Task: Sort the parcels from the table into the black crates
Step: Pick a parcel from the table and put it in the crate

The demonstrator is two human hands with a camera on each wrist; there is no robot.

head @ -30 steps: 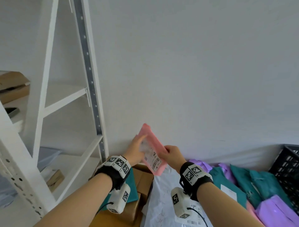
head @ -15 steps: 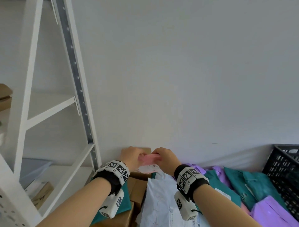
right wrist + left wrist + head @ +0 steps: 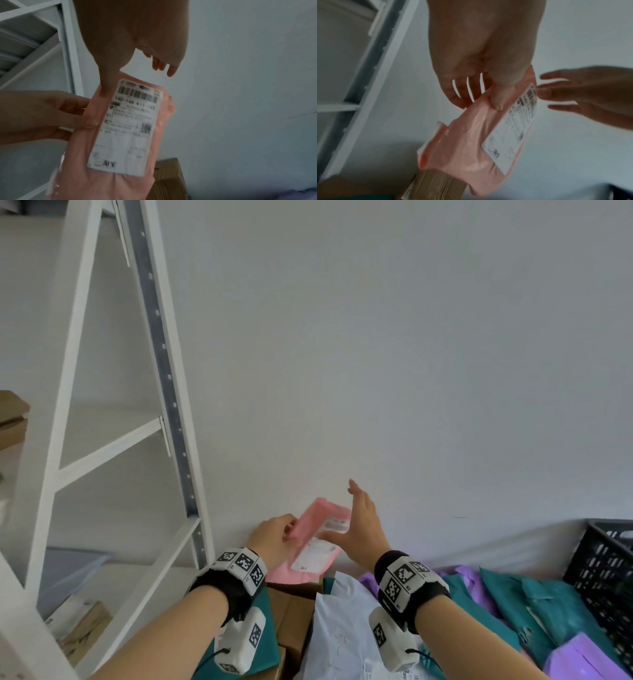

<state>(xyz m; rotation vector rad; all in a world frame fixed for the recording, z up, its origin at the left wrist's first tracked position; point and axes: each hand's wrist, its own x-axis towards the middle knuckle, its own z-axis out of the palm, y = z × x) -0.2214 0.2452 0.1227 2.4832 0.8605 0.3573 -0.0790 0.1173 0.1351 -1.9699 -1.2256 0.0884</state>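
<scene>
One pink parcel (image 3: pixel 320 534) in the air, tilted, above the near-left end of the table pile, close to the far wall (image 3: pixel 411 354). One white shipping label (image 3: pixel 127 127) on it, barcode at the top end, text too blurred to read.

Left hand (image 3: pixel 274 539) holds the parcel by its left edge: thumb on the label face, fingers (image 3: pixel 462 93) curled behind. Right hand (image 3: pixel 361 527) is spread wide, fingers straight and pointing up; its thumb (image 3: pixel 108 81) touches the parcel's top edge beside the label, the other fingers are clear of it. It grips nothing.

Below the parcel: a second pink bag (image 3: pixel 291 575), lying flat on the brown cardboard boxes (image 3: pixel 294 614). At least two boxes in the stack; exact count not visible. One white mailer bag (image 3: pixel 339 631) just right of the boxes, label near its near end. One teal bag (image 3: pixel 265 631) left of the boxes, partly behind the left wrist camera.

Right half of the table: about three teal bags (image 3: pixel 548 607) and three purple bags (image 3: pixel 579 659), overlapping, count approximate.

Containers: one black crate (image 3: pixel 603 570) at the far right edge, mesh wall in view, contents not visible.

Left: one white shelf rack (image 3: pixel 113 440) with a grey slotted upright. One cardboard box (image 3: pixel 12 419) on a shelf at the left edge, another box (image 3: pixel 85 625) on a lower shelf.
</scene>
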